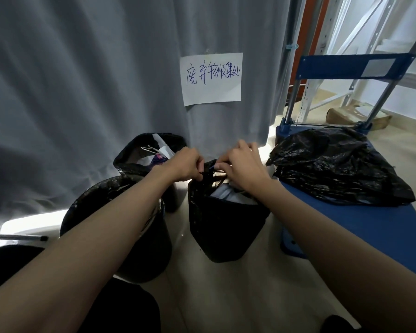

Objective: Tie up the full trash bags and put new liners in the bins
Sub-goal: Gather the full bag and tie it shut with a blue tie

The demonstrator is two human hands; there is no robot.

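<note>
Head cam: left hand point(186, 164) and right hand point(240, 164) both pinch the black trash bag's point(223, 222) gathered top at frame center, bin between another bin point(120, 227) and blue cart point(370, 227).

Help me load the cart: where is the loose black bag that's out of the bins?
In the head view it lies at the right, on the blue cart, its crumpled black bag just right of the right hand.
</note>
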